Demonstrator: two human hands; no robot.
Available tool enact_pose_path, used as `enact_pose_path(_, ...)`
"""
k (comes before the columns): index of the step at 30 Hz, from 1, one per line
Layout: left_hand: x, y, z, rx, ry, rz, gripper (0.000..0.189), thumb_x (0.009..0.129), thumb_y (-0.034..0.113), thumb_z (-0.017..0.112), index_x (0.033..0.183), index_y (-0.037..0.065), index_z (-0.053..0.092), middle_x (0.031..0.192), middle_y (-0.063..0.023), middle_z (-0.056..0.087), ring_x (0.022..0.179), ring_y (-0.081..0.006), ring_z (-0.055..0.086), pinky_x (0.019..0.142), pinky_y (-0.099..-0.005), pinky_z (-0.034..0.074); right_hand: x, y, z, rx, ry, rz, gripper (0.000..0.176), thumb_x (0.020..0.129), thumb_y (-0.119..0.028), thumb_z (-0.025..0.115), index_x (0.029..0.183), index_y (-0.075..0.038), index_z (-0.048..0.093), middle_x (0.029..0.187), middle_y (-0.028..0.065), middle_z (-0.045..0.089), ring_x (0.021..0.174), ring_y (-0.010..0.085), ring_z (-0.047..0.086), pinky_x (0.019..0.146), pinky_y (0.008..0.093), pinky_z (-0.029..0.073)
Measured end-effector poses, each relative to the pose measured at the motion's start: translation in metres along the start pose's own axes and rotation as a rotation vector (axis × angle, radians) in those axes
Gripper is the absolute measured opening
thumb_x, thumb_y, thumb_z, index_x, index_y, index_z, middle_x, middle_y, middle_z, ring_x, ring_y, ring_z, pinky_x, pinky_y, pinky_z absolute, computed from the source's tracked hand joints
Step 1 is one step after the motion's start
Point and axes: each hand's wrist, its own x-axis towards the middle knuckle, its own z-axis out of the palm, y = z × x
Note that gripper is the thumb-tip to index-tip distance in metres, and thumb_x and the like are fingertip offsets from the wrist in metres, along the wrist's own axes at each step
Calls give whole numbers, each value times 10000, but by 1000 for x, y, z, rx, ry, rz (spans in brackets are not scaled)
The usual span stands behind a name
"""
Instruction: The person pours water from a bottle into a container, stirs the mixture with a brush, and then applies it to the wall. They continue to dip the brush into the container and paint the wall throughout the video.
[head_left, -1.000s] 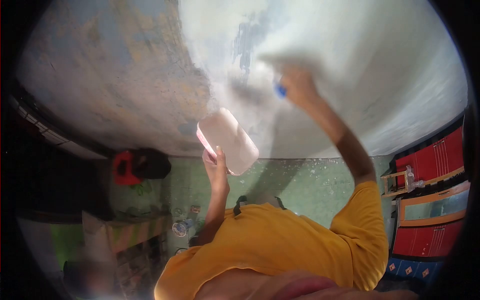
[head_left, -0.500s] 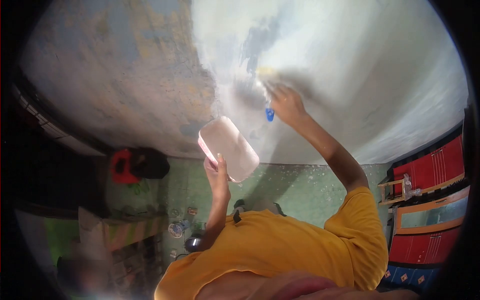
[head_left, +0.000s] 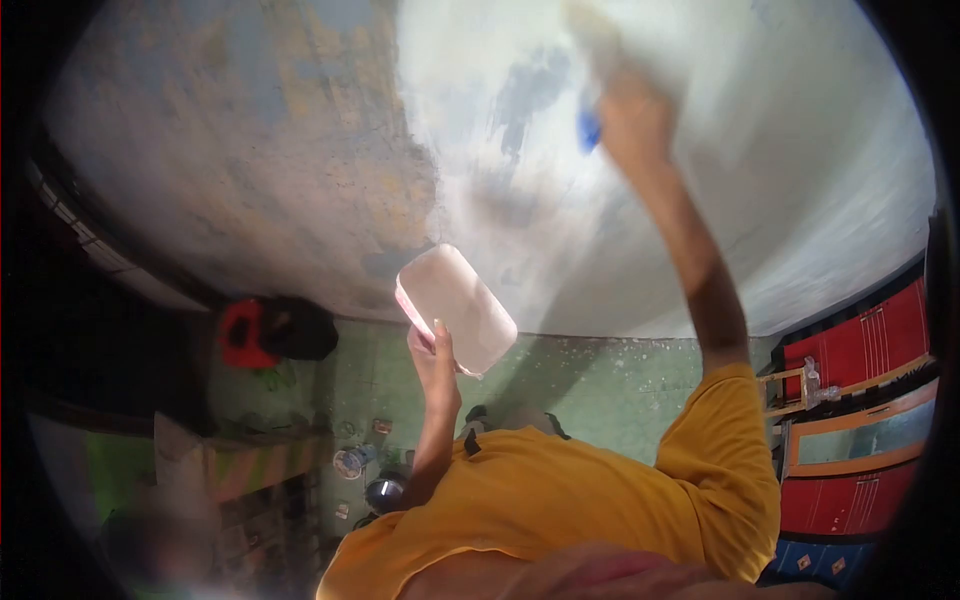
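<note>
My left hand (head_left: 433,360) grips a rectangular plastic tub (head_left: 460,310) by its near side, the thumb over the rim. Pale paint or plaster fills the tub, whose outer side looks pink. Higher up, my right hand (head_left: 638,115), smeared by motion, is closed round a paintbrush (head_left: 590,130) with a blue handle end. The blurred bristles point up at the wall (head_left: 470,110). White coating covers the wall's right part; the left part is bare, grey and tan, and a grey patch shows within the white.
Green floor (head_left: 620,380) with white specks runs along the wall's foot. At left are a red object (head_left: 241,333) and a dark bag-like thing (head_left: 300,328). A red cabinet (head_left: 855,335) and a wooden frame (head_left: 785,390) stand at right. Small items, including a bucket (head_left: 352,461), lie on the floor.
My right hand and the paintbrush have swept up and a little right along the wall, the arm stretching out. My left hand with the tub has hardly moved.
</note>
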Motion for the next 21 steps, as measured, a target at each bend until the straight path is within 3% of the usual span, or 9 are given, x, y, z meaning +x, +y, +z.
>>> enact_pose_path(2, -2, 3, -1, 1, 11, 8, 439, 941, 309, 561, 1213, 0, 412, 902, -18, 474, 664, -42, 415, 514, -197, 347, -58, -38, 43, -39, 40, -110, 257, 703, -125, 624, 942, -68, 701, 1270, 65, 574, 1082, 245, 584, 809, 349, 528)
enact_pose_path(5, -4, 7, -3, 11, 27, 22, 436, 942, 307, 561, 1213, 1, 412, 899, -17, 471, 662, -42, 413, 509, -199, 346, -136, -88, 75, 242, -317, -115, 360, 736, -147, 621, 1087, -74, 658, 1275, 78, 570, 1069, 230, 594, 807, 362, 523)
enact_pose_path(8, -8, 16, -3, 17, 33, 28, 441, 940, 311, 564, 1213, 0, 412, 890, -16, 466, 650, -42, 412, 502, -199, 345, -130, -87, 58, 473, -445, -64, 348, 775, -181, 626, 1117, -128, 658, 1252, 77, 580, 1067, 200, 592, 794, 363, 523)
enact_pose_path(10, -6, 16, -4, 4, 24, 53, 447, 939, 316, 566, 1214, -2, 413, 883, -16, 463, 634, -42, 409, 490, -199, 340, -92, -53, 41, 315, -362, -185, 351, 811, -204, 626, 1160, -195, 647, 1191, 56, 616, 1018, 197, 615, 781, 367, 525)
enact_pose_path(11, -2, 10, -6, -9, 17, 75, 451, 938, 318, 567, 1214, -4, 413, 880, -16, 462, 624, -42, 408, 481, -199, 337, -54, -43, 20, 322, -356, 59, 205, 752, -191, 658, 925, -88, 697, 993, 145, 661, 884, 293, 636, 750, 424, 506)
enact_pose_path(12, -3, 8, -7, -20, 15, 93, 455, 937, 321, 567, 1214, -5, 413, 877, -17, 462, 613, -43, 406, 472, -199, 333, -17, -27, -5, 419, -233, 155, 196, 753, -216, 678, 881, -67, 692, 914, 160, 658, 826, 340, 625, 738, 446, 492)
enact_pose_path(15, -8, 19, -3, 7, 30, 41, 468, 936, 325, 567, 1221, -11, 408, 877, -21, 465, 606, -41, 405, 473, -196, 334, 45, 2, -49, 173, -9, 60, 199, 793, -207, 670, 916, -53, 696, 1054, 136, 650, 920, 322, 621, 808, 406, 499)
enact_pose_path(18, -7, 11, -9, 85, 18, -18, 579, 938, 462, 533, 1264, 5, 391, 1053, -46, 504, 886, -78, 513, 636, -227, 453, 51, 2, -40, 40, 102, 16, 218, 754, -176, 668, 954, -100, 706, 1085, 52, 649, 969, 254, 613, 784, 382, 515)
enact_pose_path(21, -7, 13, -5, -5, 85, 27, 485, 935, 330, 568, 1232, -14, 399, 883, -24, 473, 611, -41, 415, 471, -197, 334, 4, -40, 4, -154, -93, -25, 286, 744, -135, 626, 1019, -83, 688, 1186, 43, 606, 1003, 239, 589, 780, 361, 532)
